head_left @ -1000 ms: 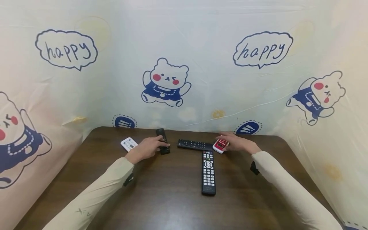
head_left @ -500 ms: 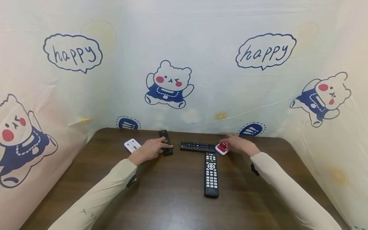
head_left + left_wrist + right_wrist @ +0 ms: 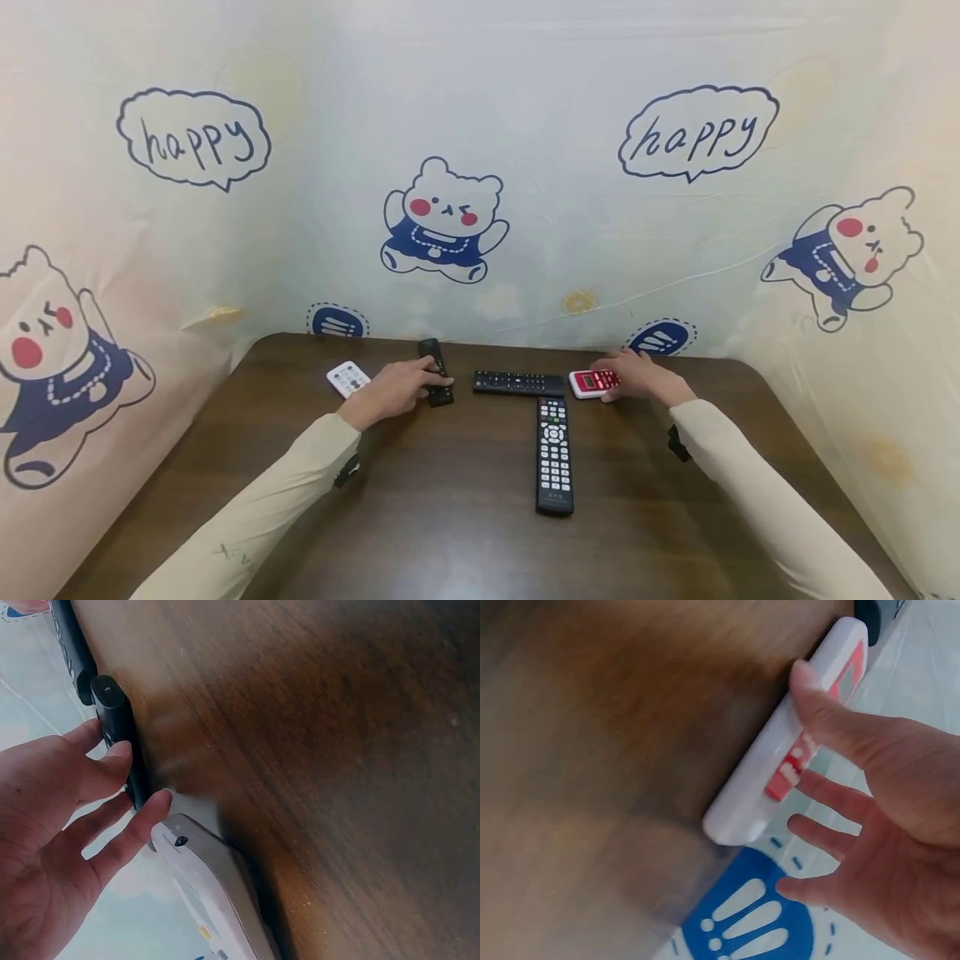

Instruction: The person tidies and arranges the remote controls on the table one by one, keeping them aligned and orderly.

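Pinching the slim black remote (image 3: 431, 350) between thumb and fingers, the left hand (image 3: 392, 392) is at eleven o'clock on the brown surface (image 3: 420, 517), twelve being the far edge, which that remote's tip reaches. At ten o'clock lies the white remote (image 3: 345, 377), partly hidden by the left hand in the head view; I cannot tell whether the little finger touches it. At one o'clock the right hand (image 3: 636, 375) holds the red and white remote (image 3: 587, 382) near the far edge, thumb on the near long side, fingers at the far one. Just beside it, on its nine o'clock side, lies the crosswise black remote (image 3: 517, 383); a narrow strip of wood parts that from the slim one. The long black remote (image 3: 555, 458) points to six o'clock, its top touching or nearly touching the crosswise one's three o'clock end. Broader wood runs from it toward three, six and nine o'clock, roomier than the crowded far edge.
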### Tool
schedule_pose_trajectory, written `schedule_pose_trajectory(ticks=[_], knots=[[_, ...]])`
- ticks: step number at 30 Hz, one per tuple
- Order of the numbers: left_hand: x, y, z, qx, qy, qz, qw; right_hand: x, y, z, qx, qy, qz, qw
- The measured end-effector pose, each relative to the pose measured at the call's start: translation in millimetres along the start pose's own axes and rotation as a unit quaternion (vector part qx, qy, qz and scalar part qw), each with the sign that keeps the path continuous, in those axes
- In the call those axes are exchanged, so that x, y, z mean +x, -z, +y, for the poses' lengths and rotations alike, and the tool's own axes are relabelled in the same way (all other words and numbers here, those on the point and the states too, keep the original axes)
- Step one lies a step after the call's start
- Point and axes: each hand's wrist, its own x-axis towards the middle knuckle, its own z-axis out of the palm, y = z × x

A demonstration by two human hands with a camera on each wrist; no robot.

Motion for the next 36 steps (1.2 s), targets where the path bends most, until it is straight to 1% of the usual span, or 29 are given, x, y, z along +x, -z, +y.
schedule_pose_trajectory(ticks=[3,7,10,13,15,17,21,25,28,31,35,36], knots=[[1.8,-0.1,2.2,-0.001,0.0,-0.008,1.0,-0.8,-4.1,5.3,0.026,-0.004,0.007,0.9996],[2.7,2.8,2.7,0.0,0.002,-0.003,1.0,1.5,-7.6,6.7,0.068,-0.029,0.014,0.9972],[2.4,3.9,1.6,-0.001,0.0,0.0,1.0,2.4,-7.9,6.3,0.073,-0.042,0.027,0.996],[2.9,3.8,0.1,-0.001,-0.004,0.0,1.0,1.0,-5.9,5.8,0.067,-0.029,0.057,0.9957],[3.1,3.1,-0.7,0.0,-0.004,0.001,1.0,-0.4,-4.1,5.7,0.063,-0.012,0.078,0.9949],[2.7,2.3,-1.1,0.0,-0.003,0.001,1.0,-2.5,-2.0,5.6,0.061,0.004,0.088,0.9942],[0.9,0.6,-0.3,-0.003,0.003,-0.005,1.0,-6.4,2.0,4.3,0.074,0.004,0.08,0.994],[-0.1,1.0,1.7,-0.003,0.005,-0.009,0.9999,-9.3,6.4,3.0,0.102,-0.002,0.071,0.9922],[-0.4,2.5,3.0,-0.005,0.004,-0.008,0.9999,-11.4,10.6,1.4,0.138,-0.001,0.074,0.9876],[0.9,3.3,3.4,-0.006,0.002,-0.006,1.0,-13.0,13.7,1.0,0.184,-0.017,0.074,0.9799],[1.3,2.2,2.4,-0.001,0.003,-0.001,1.0,-13.6,15.5,0.6,0.25,-0.042,0.069,0.9648],[0.8,2.1,2.4,0.0,0.005,0.0,1.0,-13.7,15.3,0.4,0.262,-0.043,0.068,0.9616]])
